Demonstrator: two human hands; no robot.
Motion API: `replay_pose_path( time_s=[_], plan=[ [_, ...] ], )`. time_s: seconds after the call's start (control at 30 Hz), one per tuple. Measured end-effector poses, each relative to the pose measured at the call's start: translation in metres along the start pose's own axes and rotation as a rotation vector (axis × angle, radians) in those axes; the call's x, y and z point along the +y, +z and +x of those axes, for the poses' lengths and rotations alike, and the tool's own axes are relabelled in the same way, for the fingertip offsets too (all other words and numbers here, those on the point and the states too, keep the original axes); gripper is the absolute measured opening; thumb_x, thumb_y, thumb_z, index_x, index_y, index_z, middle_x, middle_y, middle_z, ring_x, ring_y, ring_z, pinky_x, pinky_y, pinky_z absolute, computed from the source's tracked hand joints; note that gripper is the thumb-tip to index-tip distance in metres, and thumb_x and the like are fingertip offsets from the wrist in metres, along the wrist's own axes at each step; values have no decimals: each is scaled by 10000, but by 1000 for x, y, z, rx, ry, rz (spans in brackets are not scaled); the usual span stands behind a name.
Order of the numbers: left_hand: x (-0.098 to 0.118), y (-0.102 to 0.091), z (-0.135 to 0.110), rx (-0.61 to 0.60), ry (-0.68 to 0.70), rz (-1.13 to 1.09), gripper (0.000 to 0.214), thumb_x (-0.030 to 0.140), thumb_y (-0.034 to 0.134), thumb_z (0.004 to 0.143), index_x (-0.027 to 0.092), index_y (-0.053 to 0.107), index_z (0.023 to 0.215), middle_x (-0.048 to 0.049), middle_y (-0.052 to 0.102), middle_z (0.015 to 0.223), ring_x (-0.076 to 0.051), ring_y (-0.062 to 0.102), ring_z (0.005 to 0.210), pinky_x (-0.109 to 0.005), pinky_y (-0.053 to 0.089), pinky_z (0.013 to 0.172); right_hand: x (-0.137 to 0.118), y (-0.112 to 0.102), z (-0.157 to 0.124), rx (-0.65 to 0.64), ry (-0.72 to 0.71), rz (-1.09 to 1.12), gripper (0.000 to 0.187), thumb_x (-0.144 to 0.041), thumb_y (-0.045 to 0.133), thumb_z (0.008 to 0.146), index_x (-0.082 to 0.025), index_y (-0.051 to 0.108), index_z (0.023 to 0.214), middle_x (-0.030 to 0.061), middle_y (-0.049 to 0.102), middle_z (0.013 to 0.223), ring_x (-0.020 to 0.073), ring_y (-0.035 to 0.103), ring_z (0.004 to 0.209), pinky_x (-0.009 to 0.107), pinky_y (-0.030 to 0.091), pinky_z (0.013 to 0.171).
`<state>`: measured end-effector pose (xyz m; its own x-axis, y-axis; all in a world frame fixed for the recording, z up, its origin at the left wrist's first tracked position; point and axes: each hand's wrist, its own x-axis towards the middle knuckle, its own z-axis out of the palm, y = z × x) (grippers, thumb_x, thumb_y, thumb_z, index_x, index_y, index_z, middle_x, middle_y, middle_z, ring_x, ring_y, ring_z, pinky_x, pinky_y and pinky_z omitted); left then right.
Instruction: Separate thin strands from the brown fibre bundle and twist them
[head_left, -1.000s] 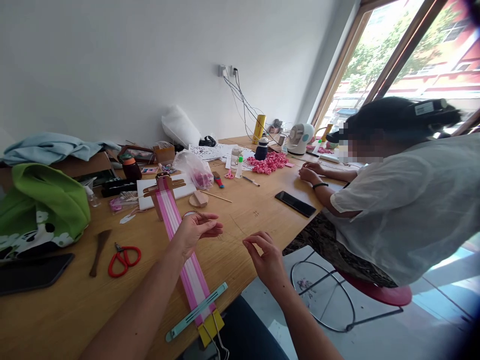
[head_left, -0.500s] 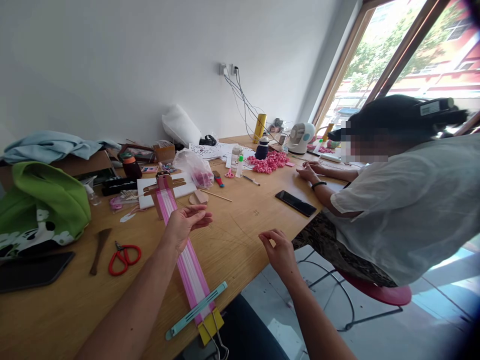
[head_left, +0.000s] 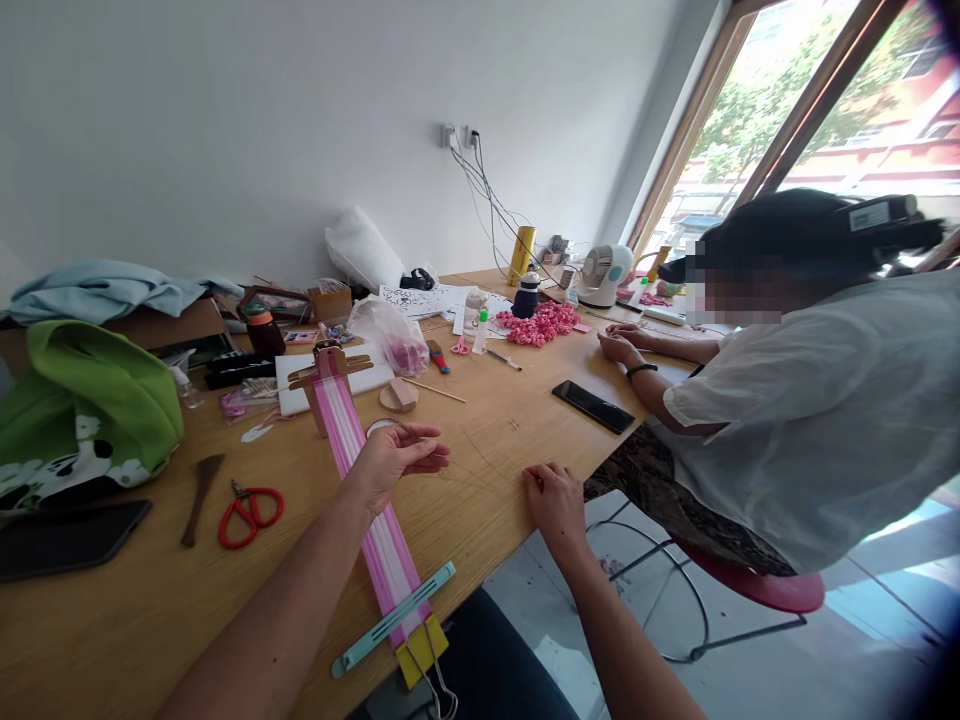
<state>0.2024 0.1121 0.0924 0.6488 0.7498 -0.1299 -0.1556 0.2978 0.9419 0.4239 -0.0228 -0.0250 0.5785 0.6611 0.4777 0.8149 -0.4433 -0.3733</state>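
Observation:
A narrow band of pink and white threads runs along the wooden table from a small wooden frame to a pale blue bar and a yellow clip at the near edge. My left hand hovers over the band, palm up, with fingers pinched around a small ring-like spool I can barely see. My right hand rests at the table's edge, fingers curled; a very thin thread seems to run between the hands.
Red scissors and a wooden stick lie left of the band. A black phone and a green bag sit far left. A person in a white shirt sits right, beside another phone and pink beads.
My left hand swung back toward the middle of the band after drawing left. My right hand moved right and lowered onto the table's edge, its fingers curling in.

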Motion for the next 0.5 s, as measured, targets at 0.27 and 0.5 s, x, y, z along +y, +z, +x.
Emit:
replay_pose_path(
  time_s=[0.27,0.5],
  plan=[
    [-4,4,-3,-50,-33,8,414,264,870,577,89,677,899,-99,765,749,-211,731,680,-326,588,710,-11,-11,-3,142,-72,206,214,-254,576,875,-160,754,945,127,661,905,283,531,891,415,449,785],
    [-8,7,-4,-104,-79,54,476,306,873,588,92,666,960,-111,770,804,-213,733,705,-331,581,731,-67,-48,-9,-64,-188,744,157,-299,592,903,-223,729,898,58,670,836,207,597,827,338,475,731]
  ],
)
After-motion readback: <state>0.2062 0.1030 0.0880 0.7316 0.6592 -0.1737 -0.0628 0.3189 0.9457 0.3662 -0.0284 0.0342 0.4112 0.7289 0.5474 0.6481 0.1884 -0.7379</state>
